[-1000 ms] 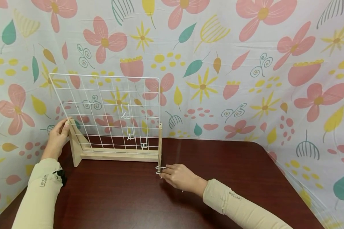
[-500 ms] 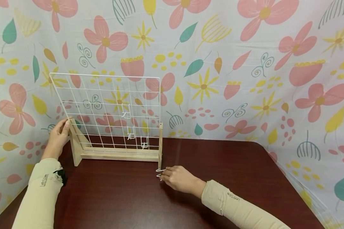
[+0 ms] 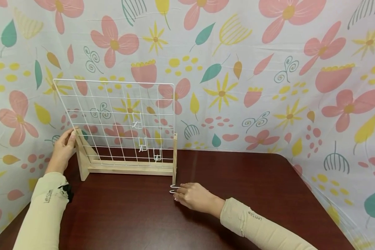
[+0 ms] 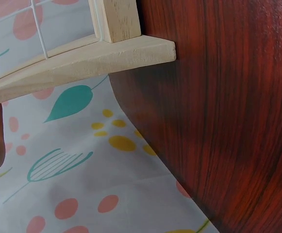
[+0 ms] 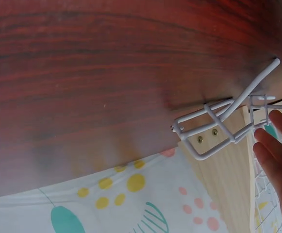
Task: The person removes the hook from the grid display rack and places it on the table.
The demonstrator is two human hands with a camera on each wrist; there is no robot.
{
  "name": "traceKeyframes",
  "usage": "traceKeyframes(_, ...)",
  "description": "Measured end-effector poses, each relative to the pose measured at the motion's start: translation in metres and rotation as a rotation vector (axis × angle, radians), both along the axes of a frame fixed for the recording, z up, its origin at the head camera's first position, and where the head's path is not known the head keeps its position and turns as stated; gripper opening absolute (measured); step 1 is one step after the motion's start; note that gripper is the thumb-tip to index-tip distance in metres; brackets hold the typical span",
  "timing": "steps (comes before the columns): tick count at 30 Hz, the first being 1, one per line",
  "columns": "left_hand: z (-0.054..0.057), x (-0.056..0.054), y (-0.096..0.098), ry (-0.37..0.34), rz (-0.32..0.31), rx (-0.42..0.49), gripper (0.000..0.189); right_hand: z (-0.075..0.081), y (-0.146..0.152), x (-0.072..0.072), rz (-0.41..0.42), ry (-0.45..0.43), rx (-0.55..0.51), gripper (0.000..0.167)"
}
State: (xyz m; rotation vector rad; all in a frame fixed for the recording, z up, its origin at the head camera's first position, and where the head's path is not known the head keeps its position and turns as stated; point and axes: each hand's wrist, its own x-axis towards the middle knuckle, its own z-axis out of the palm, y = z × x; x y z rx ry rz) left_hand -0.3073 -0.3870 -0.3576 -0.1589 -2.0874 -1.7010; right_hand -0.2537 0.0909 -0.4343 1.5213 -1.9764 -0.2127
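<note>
My left hand point(image 3: 64, 149) grips the upper end of the pale wooden side point(image 3: 82, 156) of a stand, thumb in front. The stand carries an upright white wire grid panel point(image 3: 112, 119). Three white wire hooks hang on the grid: an upper hook point(image 3: 136, 124), a middle hook point(image 3: 142, 147) and a lower hook point(image 3: 157, 157). By the stand's right foot, low over the table, my right hand point(image 3: 195, 198) holds white wire hooks point(image 3: 175, 186). The right wrist view has one hook point(image 5: 213, 128) close up and another hook point(image 5: 259, 109) at the fingertips; the exact grip is partly hidden.
The stand rests on a dark red-brown wooden table point(image 3: 128, 211). A flower-printed cloth point(image 3: 225, 132) hangs behind it and along both sides. Two screws point(image 5: 207, 136) show on the stand's right side piece.
My right hand has lowered slightly toward the table, and the hooks in its fingers have turned a little. My left hand and the stand have stayed in place.
</note>
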Motion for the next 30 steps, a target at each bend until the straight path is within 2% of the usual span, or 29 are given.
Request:
traceKeyframes(10,-0.0002,-0.0002,0.0018,0.002,0.008,0.006,0.05,-0.0033,0.0023,0.003,-0.003,-0.011,0.028,0.014)
traceKeyframes(17,-0.0005,-0.0024,0.0,-0.029,0.058,-0.071,0.049,-0.0059,0.0008,0.0054,-0.002,-0.01,0.039,0.015)
traceKeyframes(22,-0.0006,-0.002,0.0002,-0.029,0.069,-0.085,0.05,-0.0081,-0.0012,0.0062,0.006,0.017,0.043,0.016)
traceKeyframes(30,0.0001,0.0001,0.002,-0.041,0.048,-0.063,0.051,-0.0075,-0.002,0.0099,-0.007,0.038,0.083,0.019)
